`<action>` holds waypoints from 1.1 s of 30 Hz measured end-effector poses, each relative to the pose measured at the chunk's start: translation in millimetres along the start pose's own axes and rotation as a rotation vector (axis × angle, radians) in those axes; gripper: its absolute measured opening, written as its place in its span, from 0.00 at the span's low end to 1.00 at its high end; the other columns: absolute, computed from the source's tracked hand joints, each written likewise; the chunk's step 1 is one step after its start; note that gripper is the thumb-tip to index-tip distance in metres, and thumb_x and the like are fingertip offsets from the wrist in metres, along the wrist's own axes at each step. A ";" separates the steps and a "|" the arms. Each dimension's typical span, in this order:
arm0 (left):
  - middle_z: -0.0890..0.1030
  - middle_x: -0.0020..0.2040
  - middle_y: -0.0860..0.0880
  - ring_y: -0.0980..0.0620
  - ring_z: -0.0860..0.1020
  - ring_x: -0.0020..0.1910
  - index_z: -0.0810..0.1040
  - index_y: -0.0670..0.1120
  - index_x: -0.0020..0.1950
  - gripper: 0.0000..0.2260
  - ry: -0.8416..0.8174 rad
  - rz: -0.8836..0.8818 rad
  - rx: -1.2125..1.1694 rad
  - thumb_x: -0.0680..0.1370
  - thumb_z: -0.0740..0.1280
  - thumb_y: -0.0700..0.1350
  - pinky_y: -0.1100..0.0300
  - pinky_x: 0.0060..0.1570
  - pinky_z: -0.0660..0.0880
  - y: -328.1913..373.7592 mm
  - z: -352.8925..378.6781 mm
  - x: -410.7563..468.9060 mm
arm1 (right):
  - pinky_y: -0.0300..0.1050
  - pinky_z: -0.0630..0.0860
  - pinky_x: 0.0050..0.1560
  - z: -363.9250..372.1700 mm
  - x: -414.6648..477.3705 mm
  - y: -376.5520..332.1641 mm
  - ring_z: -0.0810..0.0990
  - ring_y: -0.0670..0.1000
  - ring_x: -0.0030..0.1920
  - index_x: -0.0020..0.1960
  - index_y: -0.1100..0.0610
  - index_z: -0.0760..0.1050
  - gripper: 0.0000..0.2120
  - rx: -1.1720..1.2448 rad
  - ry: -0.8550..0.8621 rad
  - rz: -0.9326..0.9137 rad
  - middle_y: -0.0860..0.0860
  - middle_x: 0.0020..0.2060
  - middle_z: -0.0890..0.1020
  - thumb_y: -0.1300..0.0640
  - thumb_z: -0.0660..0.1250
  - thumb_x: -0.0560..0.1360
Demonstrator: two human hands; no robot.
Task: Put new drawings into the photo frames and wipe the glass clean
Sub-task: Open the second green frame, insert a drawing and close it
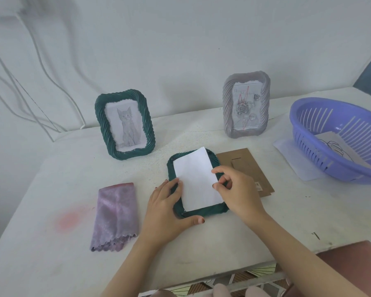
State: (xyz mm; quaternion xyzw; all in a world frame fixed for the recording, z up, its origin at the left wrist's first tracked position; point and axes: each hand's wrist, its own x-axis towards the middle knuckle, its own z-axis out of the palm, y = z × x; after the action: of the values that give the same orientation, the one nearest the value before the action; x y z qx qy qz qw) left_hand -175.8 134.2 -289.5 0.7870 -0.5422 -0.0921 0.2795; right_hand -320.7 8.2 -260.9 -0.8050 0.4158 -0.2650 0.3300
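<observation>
A dark green frame (204, 212) lies face down in the middle of the table. A white sheet of paper (196, 181) lies blank side up in its back opening, slightly askew. My left hand (166, 209) holds the frame's near left corner, fingers on the left rim and thumb at the front edge. My right hand (237, 187) pinches the paper's right edge. The brown cardboard backing (244, 161) lies just right of the frame. A folded lilac cloth (114, 215) lies to the left.
A green frame with a cat drawing (125, 124) stands at the back left. A grey frame with a rose drawing (245, 103) stands at the back right. A purple basket (338, 136) holding a drawing sits at the right on a sheet. Cables hang on the wall at left.
</observation>
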 end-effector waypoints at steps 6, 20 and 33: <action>0.60 0.73 0.55 0.51 0.56 0.73 0.60 0.51 0.73 0.52 -0.021 -0.006 0.012 0.57 0.55 0.80 0.49 0.72 0.55 -1.1 0.2 -0.6 | 0.29 0.70 0.36 0.0 -0.5 -0.1 0.75 0.43 0.34 0.53 0.52 0.78 0.13 0.036 0.024 0.017 0.47 0.33 0.79 0.65 0.68 0.72; 0.57 0.72 0.60 0.52 0.52 0.74 0.57 0.53 0.73 0.52 -0.040 -0.014 0.035 0.56 0.52 0.81 0.53 0.73 0.50 -0.8 -1.6 -1.1 | 0.23 0.68 0.36 -9.0 -0.4 -6.1 0.75 0.38 0.34 0.57 0.54 0.74 0.15 0.009 0.024 0.039 0.42 0.32 0.78 0.63 0.68 0.72; 0.58 0.73 0.57 0.52 0.53 0.74 0.59 0.52 0.73 0.52 -0.041 -0.013 0.024 0.56 0.52 0.81 0.54 0.73 0.50 0.2 -1.8 -1.6 | 0.29 0.66 0.32 -7.7 -0.2 -9.2 0.74 0.38 0.34 0.55 0.54 0.73 0.13 -0.014 0.017 0.120 0.43 0.31 0.77 0.62 0.69 0.71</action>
State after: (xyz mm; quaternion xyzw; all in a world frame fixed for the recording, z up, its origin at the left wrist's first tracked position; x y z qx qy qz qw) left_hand -175.7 136.3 -288.1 0.7918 -0.5436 -0.1034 0.2585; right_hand -321.7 10.0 -249.0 -0.7785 0.4680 -0.2488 0.3361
